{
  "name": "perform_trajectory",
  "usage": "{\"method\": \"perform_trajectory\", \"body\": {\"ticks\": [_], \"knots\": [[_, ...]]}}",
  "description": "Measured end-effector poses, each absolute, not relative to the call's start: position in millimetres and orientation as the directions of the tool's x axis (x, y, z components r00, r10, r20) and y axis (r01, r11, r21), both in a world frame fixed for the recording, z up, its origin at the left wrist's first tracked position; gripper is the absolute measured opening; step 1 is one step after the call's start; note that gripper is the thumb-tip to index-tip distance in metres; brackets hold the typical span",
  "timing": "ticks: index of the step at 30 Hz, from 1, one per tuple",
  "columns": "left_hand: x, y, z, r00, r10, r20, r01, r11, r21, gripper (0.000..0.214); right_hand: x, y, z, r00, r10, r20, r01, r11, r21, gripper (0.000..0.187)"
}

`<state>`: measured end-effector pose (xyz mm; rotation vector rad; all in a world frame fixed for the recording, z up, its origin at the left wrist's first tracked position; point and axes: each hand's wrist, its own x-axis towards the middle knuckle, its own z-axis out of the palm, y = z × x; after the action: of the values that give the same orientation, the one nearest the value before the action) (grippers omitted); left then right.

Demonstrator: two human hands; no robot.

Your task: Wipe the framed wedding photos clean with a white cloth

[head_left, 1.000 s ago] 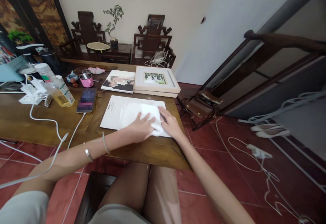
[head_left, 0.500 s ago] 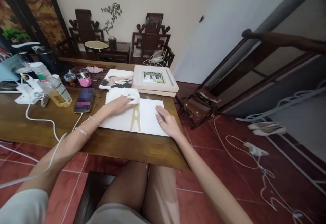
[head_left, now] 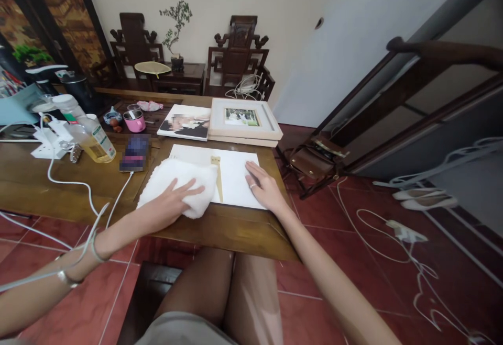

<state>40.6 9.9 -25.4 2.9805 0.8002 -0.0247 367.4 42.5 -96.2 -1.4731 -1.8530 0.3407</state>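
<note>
A fluffy white cloth (head_left: 176, 182) covers the left part of a flat white panel (head_left: 236, 177), which looks like an album or large book. My left hand (head_left: 176, 201) lies on top of the cloth with its fingers spread. Just right of the cloth, a gold shape (head_left: 217, 160) shows on the panel, partly covered. My right hand (head_left: 261, 185), wearing a ring, rests flat on the panel's right edge with the fingers stretched out. Both lie on the wooden table (head_left: 220, 230).
Behind the panel lie a photo book (head_left: 186, 122) and stacked framed pictures (head_left: 243, 120). Leftward are a phone (head_left: 135, 154) on a cable, a pink mug (head_left: 134, 121), a bottle of yellow liquid (head_left: 96, 141) and a power strip (head_left: 53, 143). A wooden rack (head_left: 353, 99) stands at the right.
My left hand and the cloth have moved down and left, from the panel's upper middle to its lower left. More of the panel's upper part shows. My right hand stays on the edge.
</note>
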Motion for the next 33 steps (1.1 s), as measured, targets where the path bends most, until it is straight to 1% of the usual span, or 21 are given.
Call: {"method": "perform_trajectory", "body": {"ticks": [3, 6, 9, 11, 14, 19, 22, 26, 29, 33], "knots": [[46.5, 47.7, -24.3, 0.845, 0.531, -0.060, 0.534, -0.844, 0.054, 0.045, 367.6, 42.5, -96.3, -0.069, 0.924, 0.377, 0.719, 0.308, -0.622, 0.045], [60.5, 88.3, -20.0, 0.782, 0.620, -0.070, 0.621, -0.784, -0.014, 0.046, 368.0, 42.4, -96.7, -0.066, 0.922, 0.381, 0.706, 0.313, -0.635, 0.044], [74.8, 106.1, -15.8, 0.722, 0.687, -0.082, 0.683, -0.727, -0.073, 0.049, 368.3, 42.2, -96.7, -0.066, 0.922, 0.380, 0.697, 0.316, -0.644, 0.044], [80.6, 97.9, -14.4, 0.729, 0.678, -0.096, 0.674, -0.735, -0.072, 0.044, 368.3, 42.1, -96.5, -0.067, 0.923, 0.378, 0.698, 0.314, -0.644, 0.044], [80.8, 60.5, -14.1, 0.750, 0.653, -0.105, 0.651, -0.757, -0.058, 0.035, 368.0, 42.0, -96.4, -0.068, 0.923, 0.379, 0.705, 0.313, -0.637, 0.044], [64.4, -2.6, -10.2, 0.772, 0.626, -0.111, 0.624, -0.779, -0.059, 0.029, 367.7, 42.0, -96.8, -0.074, 0.924, 0.374, 0.719, 0.309, -0.622, 0.046], [56.5, -1.4, -5.1, 0.779, 0.614, -0.125, 0.618, -0.786, -0.006, 0.031, 367.6, 42.1, -97.2, -0.072, 0.923, 0.378, 0.709, 0.314, -0.632, 0.046], [57.0, 42.8, -2.9, 0.743, 0.653, -0.146, 0.664, -0.747, 0.040, 0.029, 367.8, 42.5, -97.7, -0.070, 0.922, 0.381, 0.700, 0.317, -0.640, 0.045], [62.5, 82.3, -6.5, 0.711, 0.697, -0.093, 0.703, -0.710, 0.055, 0.027, 368.2, 43.0, -98.4, -0.072, 0.921, 0.383, 0.702, 0.320, -0.637, 0.045], [69.5, 113.7, -11.5, 0.708, 0.705, 0.047, 0.701, -0.709, 0.081, 0.037, 369.1, 43.5, -99.0, -0.073, 0.917, 0.392, 0.688, 0.331, -0.646, 0.044]]}}
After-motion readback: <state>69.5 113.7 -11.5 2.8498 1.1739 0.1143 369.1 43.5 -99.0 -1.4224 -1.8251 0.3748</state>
